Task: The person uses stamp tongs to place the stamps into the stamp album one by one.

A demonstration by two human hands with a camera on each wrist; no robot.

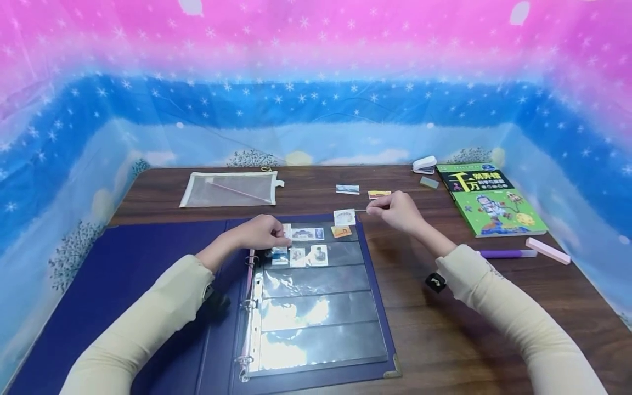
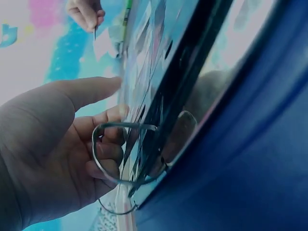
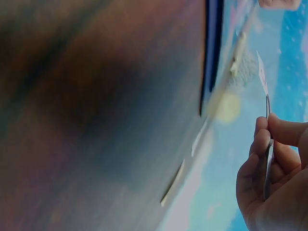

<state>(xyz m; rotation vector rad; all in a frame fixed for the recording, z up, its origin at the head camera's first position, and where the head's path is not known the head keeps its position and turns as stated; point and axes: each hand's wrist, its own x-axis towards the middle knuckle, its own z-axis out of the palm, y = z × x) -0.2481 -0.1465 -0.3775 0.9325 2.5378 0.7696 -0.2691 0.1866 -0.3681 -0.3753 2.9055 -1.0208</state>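
My right hand (image 1: 401,213) grips metal tweezers (image 3: 268,163) between thumb and fingers. Their tips hold a white postage stamp (image 1: 344,217) above the top edge of a stamp album page (image 1: 316,281). My left hand (image 1: 263,232) rests at the page's upper left, thumb apart from the bent fingers, fingertips touching the page beside the binder rings (image 2: 96,149). Several stamps sit in the top two rows, among them an orange stamp (image 1: 341,232), a wide blue-and-white stamp (image 1: 307,234) and a portrait stamp (image 1: 318,255). The fingers partly cover the stamps at left.
Two loose stamps, one bluish (image 1: 348,189) and one yellow (image 1: 379,194), lie beyond the album. A mesh zip pouch (image 1: 229,189) is at back left. To the right are a stapler (image 1: 424,164), an eraser (image 1: 429,182), a green book (image 1: 494,203), a purple pen (image 1: 508,254) and a pink-white bar (image 1: 548,250).
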